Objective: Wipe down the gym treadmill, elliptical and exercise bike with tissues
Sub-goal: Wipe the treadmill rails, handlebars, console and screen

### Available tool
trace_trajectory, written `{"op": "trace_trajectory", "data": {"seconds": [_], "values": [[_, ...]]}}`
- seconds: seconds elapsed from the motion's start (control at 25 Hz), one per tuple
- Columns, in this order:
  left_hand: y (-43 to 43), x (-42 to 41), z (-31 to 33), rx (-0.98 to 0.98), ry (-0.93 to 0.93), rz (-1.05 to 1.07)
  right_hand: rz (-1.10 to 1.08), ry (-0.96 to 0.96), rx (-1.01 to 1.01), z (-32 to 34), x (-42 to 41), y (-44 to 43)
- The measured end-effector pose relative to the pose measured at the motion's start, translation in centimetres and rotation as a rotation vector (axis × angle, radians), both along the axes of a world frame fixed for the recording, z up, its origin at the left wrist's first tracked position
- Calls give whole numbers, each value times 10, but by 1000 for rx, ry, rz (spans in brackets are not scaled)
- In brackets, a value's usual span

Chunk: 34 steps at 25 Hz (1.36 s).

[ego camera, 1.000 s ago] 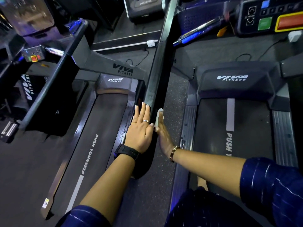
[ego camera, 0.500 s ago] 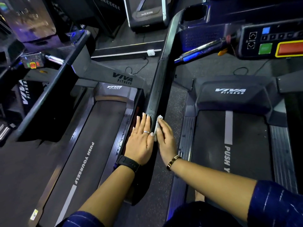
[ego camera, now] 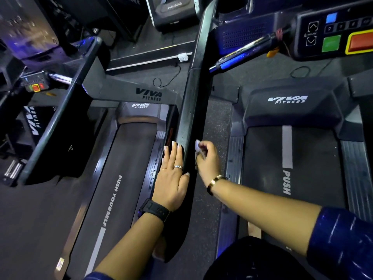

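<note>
A long black treadmill side rail (ego camera: pixel 193 102) runs from the top centre down between two treadmills. My left hand (ego camera: pixel 171 178) lies flat, fingers together, against the rail's left side, with a ring and a black watch on that arm. My right hand (ego camera: pixel 207 160) is just right of the rail, fingers curled around a small white tissue (ego camera: pixel 197 145) at its fingertips, the tissue close to the rail's right face. The left treadmill belt (ego camera: pixel 125 178) reads "PUSH YOURSELF". The right treadmill belt (ego camera: pixel 290 168) lies under my right forearm.
The right treadmill's console (ego camera: pixel 339 31) with green and red buttons and a chrome-blue handle (ego camera: pixel 242 55) hangs at the upper right. Another treadmill's rail (ego camera: pixel 58 110) and small console (ego camera: pixel 36 85) stand to the left. A cable (ego camera: pixel 167 77) and socket lie on the floor ahead.
My right hand has drawn slightly off the rail to the right and curled around the tissue. The left hand stays flat on the rail. The camera has tilted a little.
</note>
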<state>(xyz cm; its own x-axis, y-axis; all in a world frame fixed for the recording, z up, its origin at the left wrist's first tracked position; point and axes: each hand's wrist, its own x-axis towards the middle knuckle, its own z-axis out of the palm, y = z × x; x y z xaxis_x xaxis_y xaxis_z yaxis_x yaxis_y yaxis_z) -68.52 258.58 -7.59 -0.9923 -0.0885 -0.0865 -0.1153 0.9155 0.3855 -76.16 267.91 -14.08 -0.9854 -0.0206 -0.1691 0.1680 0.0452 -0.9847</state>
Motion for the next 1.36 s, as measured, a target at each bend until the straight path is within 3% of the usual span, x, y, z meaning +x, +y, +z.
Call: {"op": "trace_trajectory", "data": {"seconds": [0.2,0.32,0.44,0.56,0.68,0.76,0.92,1.12,1.24,1.36], "values": [[2,-3,4,-16,10,-33,19,385,12,16,23,4],[2,-4,0,-36,16,4,120,174,49,-7,41,16],[5,-7,0,-75,20,25,34,83,127,-16,5,9],[5,-11,-1,-114,25,21,6,236,149,-2,-23,6],[5,-18,-3,-109,30,17,79,402,125,-4,4,16],[5,-23,-4,-111,43,3,117,361,129,-16,19,23],[5,-35,-5,-118,53,-2,11,198,212,-19,-35,12],[5,-51,-6,-114,73,-3,-17,465,140,-6,-22,11],[4,-60,-5,-107,56,-14,14,364,111,-19,-5,16],[2,-68,-5,-103,57,-26,-18,366,279,-23,-50,9]]}}
